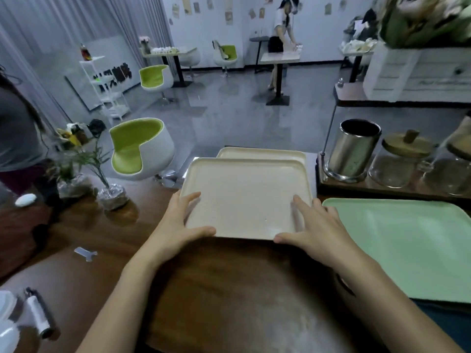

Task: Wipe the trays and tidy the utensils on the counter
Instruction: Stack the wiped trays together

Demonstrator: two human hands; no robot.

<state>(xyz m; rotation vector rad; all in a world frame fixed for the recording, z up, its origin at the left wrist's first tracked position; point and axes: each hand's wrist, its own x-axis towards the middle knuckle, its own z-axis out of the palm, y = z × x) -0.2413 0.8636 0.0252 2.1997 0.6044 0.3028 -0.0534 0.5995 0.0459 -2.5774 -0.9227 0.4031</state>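
**A:** Where are the hands?

**B:** The left hand is spread over the near left corner of the top cream tray, with the thumb along the near edge and the fingers up the left rim. The right hand mirrors it on the near right corner, index finger stretched just inside the right rim. Both are splayed with fairly straight fingers. They press on the tray rather than clench it.

**A:** And where is the tray itself?

**B:** It lies flat, rim up, on the wooden surface, stacked on a second cream tray that peeks out at the far side. A green tray lies just to its right.

**A:** How will it handle?

**B:** It's probably light, stiff moulded plastic that won't flex. The face is smooth and may slide on the tray beneath. Taking it at two opposite rims or corners looks best, with thumbs on top and fingers under the lip.

**A:** Which way does it point?

**B:** The near edge sits square to the person and the sides run straight away. It looks nearly square through the wide lens, so I can't tell which axis is longer.

**A:** Anything close by?

**B:** A metal canister and lidded glass jars stand on a raised shelf to the far right, so a careless lift in that direction could knock them.
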